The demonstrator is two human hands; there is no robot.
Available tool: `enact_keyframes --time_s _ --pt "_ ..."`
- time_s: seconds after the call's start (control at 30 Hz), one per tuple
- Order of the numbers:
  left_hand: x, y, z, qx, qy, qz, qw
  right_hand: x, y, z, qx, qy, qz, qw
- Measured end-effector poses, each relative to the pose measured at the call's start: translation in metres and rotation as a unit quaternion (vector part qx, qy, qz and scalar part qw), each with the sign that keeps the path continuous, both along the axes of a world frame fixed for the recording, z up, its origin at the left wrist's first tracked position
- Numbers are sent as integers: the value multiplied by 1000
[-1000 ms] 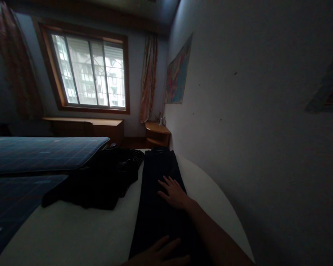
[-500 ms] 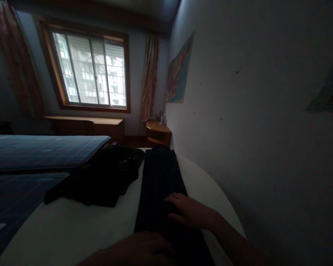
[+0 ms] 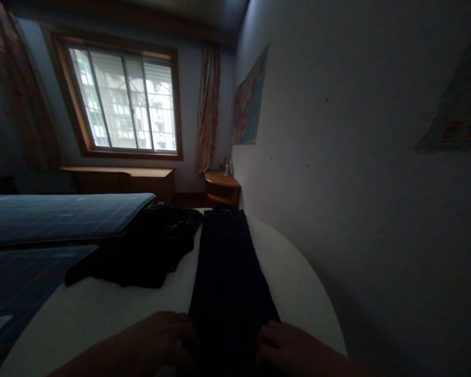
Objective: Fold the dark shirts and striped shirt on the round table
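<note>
A pair of dark navy trousers (image 3: 230,262) lies lengthwise on a round pale table (image 3: 102,314), with what looks like the waist at the far end. My left hand (image 3: 165,337) is at the left edge of the near part, fingers curled onto the cloth. Across from it, my right hand (image 3: 277,345) has its fingers bent over the right edge. Both hands appear to pinch the fabric, though the dim light partly hides the fingertips. To the left, a rumpled black garment (image 3: 133,262) lies on the same table.
A blue plaid folded mattress or pad (image 3: 63,217) stands beyond the table on the left. The wall (image 3: 357,183) runs close along the right side. Farther back are a wooden desk (image 3: 149,180) under the window and a small corner shelf (image 3: 222,180).
My right hand has come back from the middle of the trousers to their near right edge. My left hand has shifted left to the opposite edge. Fingers of both have gone from spread to curled.
</note>
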State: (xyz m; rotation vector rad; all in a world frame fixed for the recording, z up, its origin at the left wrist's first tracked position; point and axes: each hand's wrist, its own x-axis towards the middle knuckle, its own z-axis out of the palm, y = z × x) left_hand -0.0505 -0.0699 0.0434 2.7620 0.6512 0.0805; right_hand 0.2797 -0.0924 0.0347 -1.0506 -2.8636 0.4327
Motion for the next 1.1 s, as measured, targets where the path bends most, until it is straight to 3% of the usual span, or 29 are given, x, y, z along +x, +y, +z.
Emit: enact_keyframes --time_s 0.1,0.23,0.43,0.67,0.83,0.93,1.1 --pt "7 -4 -8 47 -3 -19 999 2 1 -29 119 -25 40 992" --pt "9 -4 -21 87 -17 -36 995 3 3 -61 279 -55 85 955" --pt "10 -7 -19 59 -29 23 998 -5 5 -70 375 -34 72 924" --pt "17 -11 -13 97 -71 5 993 -9 4 -66 397 -12 43 917" --pt "17 -12 -8 95 -85 -34 991 -9 3 -60 392 -17 76 917" --pt "19 -12 -1 42 -95 -40 994 -5 5 -53 336 -54 91 936" --pt "25 -12 0 -93 -163 -47 981 3 5 -41 151 -95 108 978"
